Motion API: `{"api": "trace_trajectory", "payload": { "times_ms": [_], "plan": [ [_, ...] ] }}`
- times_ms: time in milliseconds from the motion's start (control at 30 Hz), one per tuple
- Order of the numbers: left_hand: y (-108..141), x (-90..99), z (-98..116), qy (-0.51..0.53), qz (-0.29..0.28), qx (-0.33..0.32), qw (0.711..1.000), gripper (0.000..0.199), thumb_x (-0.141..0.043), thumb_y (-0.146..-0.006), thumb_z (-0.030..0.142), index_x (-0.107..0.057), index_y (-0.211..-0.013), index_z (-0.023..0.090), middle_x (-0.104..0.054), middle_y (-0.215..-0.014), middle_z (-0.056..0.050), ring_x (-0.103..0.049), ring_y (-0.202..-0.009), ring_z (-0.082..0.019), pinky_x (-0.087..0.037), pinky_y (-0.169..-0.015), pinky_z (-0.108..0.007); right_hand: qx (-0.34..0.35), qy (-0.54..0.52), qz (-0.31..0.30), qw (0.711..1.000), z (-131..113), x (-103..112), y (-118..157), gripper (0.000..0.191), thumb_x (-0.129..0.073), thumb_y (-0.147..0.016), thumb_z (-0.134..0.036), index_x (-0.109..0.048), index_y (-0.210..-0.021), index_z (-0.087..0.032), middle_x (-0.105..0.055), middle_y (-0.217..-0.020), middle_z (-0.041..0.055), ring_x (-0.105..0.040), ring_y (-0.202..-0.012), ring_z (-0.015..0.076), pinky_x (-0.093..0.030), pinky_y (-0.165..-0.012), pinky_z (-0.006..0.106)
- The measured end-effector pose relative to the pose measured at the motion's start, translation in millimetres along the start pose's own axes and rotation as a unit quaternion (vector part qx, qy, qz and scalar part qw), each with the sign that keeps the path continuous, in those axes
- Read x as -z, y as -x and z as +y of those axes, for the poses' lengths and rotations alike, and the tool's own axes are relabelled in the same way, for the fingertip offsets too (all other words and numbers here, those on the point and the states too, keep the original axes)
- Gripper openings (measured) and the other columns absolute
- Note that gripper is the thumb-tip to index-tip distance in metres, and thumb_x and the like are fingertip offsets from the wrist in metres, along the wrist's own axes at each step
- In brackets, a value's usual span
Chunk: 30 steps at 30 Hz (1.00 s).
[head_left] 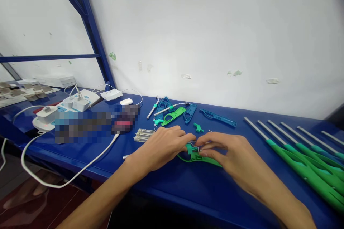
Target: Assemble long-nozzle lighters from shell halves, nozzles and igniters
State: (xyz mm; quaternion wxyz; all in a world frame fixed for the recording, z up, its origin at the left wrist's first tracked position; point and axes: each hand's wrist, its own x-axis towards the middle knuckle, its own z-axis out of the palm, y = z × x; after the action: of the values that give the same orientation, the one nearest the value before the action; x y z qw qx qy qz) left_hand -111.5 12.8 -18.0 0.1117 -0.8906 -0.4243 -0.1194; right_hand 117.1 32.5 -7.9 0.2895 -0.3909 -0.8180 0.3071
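Note:
A green plastic handle half (211, 160) lies between my hands near the front of the table, its open inner side facing up. A teal plastic piece (191, 149) sits in it. My left hand (168, 145) is closed around the teal piece and the near end of the handle half. From the other side my right hand (224, 146) pinches at the teal piece's right end, beside a thin whitish wire. What exactly lies between its fingertips is hidden. Just behind the hands rests a loose teal clip (198, 127).
At the back are a lime green handle half (174, 116), blue handle halves (218, 117) and metal rods (153, 109). Several metal tubes (143, 135) lie left of my hands. Green-handled rods (303, 161) line the right. A white cable (91, 166) and power strip (43, 123) are left.

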Motion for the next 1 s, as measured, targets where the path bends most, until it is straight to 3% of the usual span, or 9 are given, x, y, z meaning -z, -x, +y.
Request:
{"api": "trace_trajectory", "payload": {
  "times_ms": [467, 1000],
  "plan": [
    [-1.0, -2.8, -0.2, 0.006, -0.017, 0.034, 0.999, 0.008, -0.06, -0.104, 0.023, -0.066, -0.108, 0.019, -0.07, -0.095, -0.002, -0.062, -0.091, -0.02, -0.034, -0.061, -0.031, -0.007, -0.01, -0.021, 1.0, -3.9, 0.8, -0.4, 0.011, -0.064, -0.089, -0.023, -0.073, -0.089, -0.029, -0.082, -0.088, -0.0024, -0.08, -0.089, 0.0216, -0.063, -0.078, 0.028],
    [-2.5, 3.9, 4.1, 0.017, -0.022, 0.051, 0.998, 0.011, -0.068, -0.098, 0.021, -0.057, -0.099, 0.022, -0.071, -0.092, 0.002, -0.063, -0.084, -0.019, -0.029, -0.057, -0.032, 0.012, 0.057, -0.045, 0.997, 2.5, -0.1, 1.8, 0.016, -0.063, -0.094, -0.022, -0.075, -0.095, -0.031, -0.08, -0.1, -0.0031, -0.074, -0.09, 0.0197, -0.053, -0.081, 0.029]
  ]
}}
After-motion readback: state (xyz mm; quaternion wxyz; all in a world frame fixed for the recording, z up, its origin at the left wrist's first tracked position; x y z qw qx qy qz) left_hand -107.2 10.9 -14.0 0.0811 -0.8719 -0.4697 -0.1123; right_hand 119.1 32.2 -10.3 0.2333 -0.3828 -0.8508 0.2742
